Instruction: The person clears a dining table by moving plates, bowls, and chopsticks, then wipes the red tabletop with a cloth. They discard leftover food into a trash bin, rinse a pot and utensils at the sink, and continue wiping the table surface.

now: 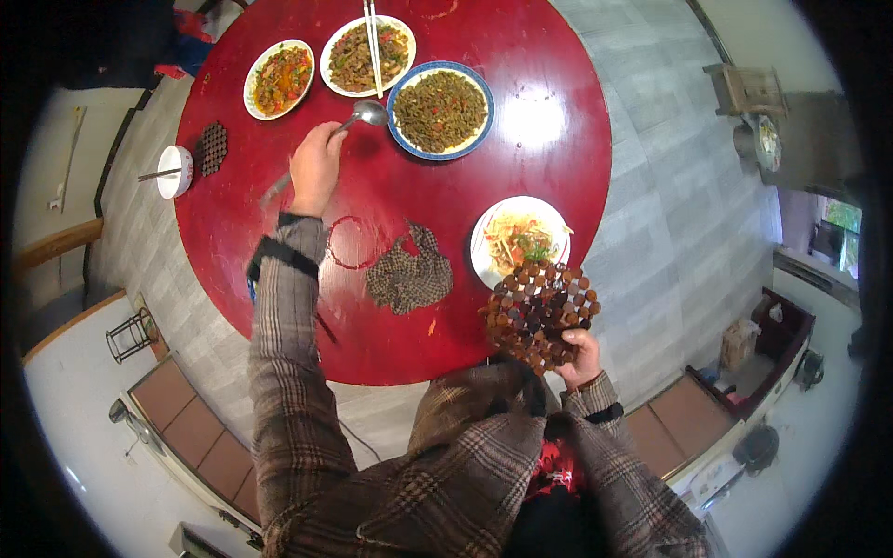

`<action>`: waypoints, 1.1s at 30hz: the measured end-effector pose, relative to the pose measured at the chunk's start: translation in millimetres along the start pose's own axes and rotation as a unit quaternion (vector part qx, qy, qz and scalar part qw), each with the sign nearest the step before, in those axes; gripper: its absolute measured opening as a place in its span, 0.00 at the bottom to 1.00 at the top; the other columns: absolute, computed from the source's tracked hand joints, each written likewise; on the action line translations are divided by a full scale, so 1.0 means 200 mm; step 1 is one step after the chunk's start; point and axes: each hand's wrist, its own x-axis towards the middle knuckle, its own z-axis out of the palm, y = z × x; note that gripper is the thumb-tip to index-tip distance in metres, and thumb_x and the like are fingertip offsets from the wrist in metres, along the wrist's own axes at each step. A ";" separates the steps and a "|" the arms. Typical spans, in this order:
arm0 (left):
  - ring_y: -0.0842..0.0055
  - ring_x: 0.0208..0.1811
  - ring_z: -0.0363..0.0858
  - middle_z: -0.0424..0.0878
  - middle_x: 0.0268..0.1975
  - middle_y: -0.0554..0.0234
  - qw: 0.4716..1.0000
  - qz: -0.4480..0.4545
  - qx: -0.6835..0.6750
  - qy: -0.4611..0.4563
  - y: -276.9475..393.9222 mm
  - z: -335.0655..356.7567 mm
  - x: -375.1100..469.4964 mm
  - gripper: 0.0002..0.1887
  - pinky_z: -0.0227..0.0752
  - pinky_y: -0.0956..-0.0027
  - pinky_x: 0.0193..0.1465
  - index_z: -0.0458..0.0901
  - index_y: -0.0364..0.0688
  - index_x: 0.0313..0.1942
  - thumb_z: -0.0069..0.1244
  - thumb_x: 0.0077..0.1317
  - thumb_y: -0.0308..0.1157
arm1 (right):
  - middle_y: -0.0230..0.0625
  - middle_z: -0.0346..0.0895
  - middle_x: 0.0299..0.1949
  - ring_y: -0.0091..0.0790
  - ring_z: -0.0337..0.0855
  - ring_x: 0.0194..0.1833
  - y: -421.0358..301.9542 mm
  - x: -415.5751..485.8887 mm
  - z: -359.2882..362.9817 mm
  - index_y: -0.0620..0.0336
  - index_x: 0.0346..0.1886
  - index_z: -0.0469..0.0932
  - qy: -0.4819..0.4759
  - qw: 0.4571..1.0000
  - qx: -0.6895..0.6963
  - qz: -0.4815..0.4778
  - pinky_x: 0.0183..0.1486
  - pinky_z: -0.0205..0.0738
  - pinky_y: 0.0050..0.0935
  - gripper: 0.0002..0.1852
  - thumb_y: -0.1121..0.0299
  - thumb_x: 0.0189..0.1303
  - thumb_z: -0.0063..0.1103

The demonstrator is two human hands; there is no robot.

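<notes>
My left hand [315, 167] grips the handle of a metal spoon [370, 112], its bowl close to a blue-rimmed plate [490, 97] of chopped green food. Held in my right hand [582, 359] is a brown trivet of round wooden discs [541, 314], tilted over the table's near right edge. It partly overlaps, in view, a white plate [481, 245] of shredded food with green herbs. Between my arms a crumpled checked cloth [410, 273] lies on the round red table [460, 188]. Beyond the spoon, a pair of light chopsticks [374, 49] rests across an oval plate of meat [349, 59].
An oval dish of reddish food [281, 78] stands at the far left. Near the left rim are a white bowl [174, 172] with dark chopsticks and a dark disc trivet [211, 148]. A wooden stool [748, 91] stands on the grey floor to the right. Part of a person [132, 42] shows at upper left.
</notes>
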 end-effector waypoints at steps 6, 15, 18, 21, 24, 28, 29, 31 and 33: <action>0.83 0.33 0.75 0.77 0.30 0.70 0.904 -0.213 -0.370 -0.035 0.31 0.16 -0.65 0.07 0.70 0.75 0.36 0.78 0.36 0.44 0.50 0.68 0.29 | 0.49 0.76 0.52 0.50 0.78 0.53 -0.14 -0.10 -0.06 0.69 0.60 0.67 0.085 0.993 -0.043 -0.066 0.58 0.74 0.52 0.29 0.72 0.51 0.54; 0.71 0.33 0.83 0.85 0.34 0.58 0.913 -0.290 -0.229 -0.175 0.36 0.11 -1.96 0.10 0.75 0.69 0.38 0.83 0.38 0.38 0.58 0.61 0.35 | 0.48 0.74 0.57 0.50 0.77 0.55 -0.17 -0.15 -0.13 0.68 0.63 0.64 0.043 0.992 -0.071 -0.091 0.60 0.71 0.51 0.32 0.71 0.51 0.53; 0.63 0.35 0.83 0.84 0.36 0.53 0.917 -0.281 -0.193 -0.209 0.18 0.02 -2.12 0.12 0.75 0.65 0.40 0.84 0.39 0.38 0.59 0.58 0.37 | 0.48 0.73 0.57 0.49 0.76 0.57 -0.11 -0.13 -0.14 0.69 0.62 0.65 0.038 0.993 -0.097 -0.056 0.61 0.70 0.49 0.31 0.71 0.51 0.54; 0.60 0.48 0.78 0.82 0.40 0.57 0.911 -0.280 -0.069 -0.295 0.06 -0.07 -2.10 0.14 0.67 0.57 0.55 0.84 0.41 0.40 0.61 0.55 0.38 | 0.48 0.74 0.56 0.48 0.77 0.54 -0.07 -0.14 -0.13 0.69 0.62 0.65 0.043 0.992 -0.114 -0.029 0.59 0.72 0.47 0.31 0.71 0.51 0.55; 0.58 0.56 0.71 0.77 0.50 0.56 0.977 -0.174 -0.037 -0.116 0.12 -0.07 -1.91 0.24 0.61 0.56 0.60 0.79 0.43 0.50 0.62 0.54 0.39 | 0.48 0.73 0.57 0.48 0.77 0.56 -0.04 -0.14 -0.11 0.69 0.63 0.64 0.039 0.989 -0.140 -0.024 0.59 0.72 0.47 0.32 0.70 0.52 0.55; 0.56 0.63 0.63 0.66 0.63 0.55 0.990 -0.005 0.010 -0.143 0.31 0.06 -1.55 0.33 0.58 0.51 0.62 0.71 0.50 0.60 0.62 0.52 0.40 | 0.48 0.71 0.58 0.49 0.76 0.56 0.00 -0.13 -0.05 0.68 0.65 0.60 0.022 0.988 -0.152 0.016 0.59 0.72 0.48 0.34 0.69 0.52 0.55; 0.55 0.66 0.60 0.61 0.67 0.55 0.986 0.042 0.039 -0.157 0.34 0.10 -1.48 0.36 0.57 0.49 0.63 0.70 0.53 0.62 0.63 0.51 0.40 | 0.48 0.71 0.59 0.49 0.76 0.56 0.01 -0.12 -0.04 0.68 0.65 0.60 0.017 0.986 -0.163 0.022 0.59 0.72 0.48 0.34 0.68 0.53 0.55; 0.55 0.68 0.55 0.55 0.70 0.57 0.979 0.052 0.047 -0.192 0.32 0.17 -1.37 0.39 0.54 0.45 0.63 0.67 0.58 0.64 0.64 0.50 0.39 | 0.49 0.71 0.59 0.49 0.76 0.56 0.02 -0.12 -0.02 0.68 0.65 0.59 0.015 0.984 -0.177 0.030 0.59 0.72 0.49 0.35 0.68 0.53 0.55; 0.57 0.63 0.61 0.62 0.65 0.58 0.964 0.030 0.040 -0.262 0.25 0.22 -1.29 0.34 0.59 0.49 0.60 0.71 0.54 0.60 0.63 0.50 0.35 | 0.49 0.72 0.58 0.49 0.77 0.55 0.03 -0.12 -0.01 0.68 0.65 0.61 0.016 0.984 -0.177 0.033 0.58 0.73 0.49 0.34 0.67 0.53 0.55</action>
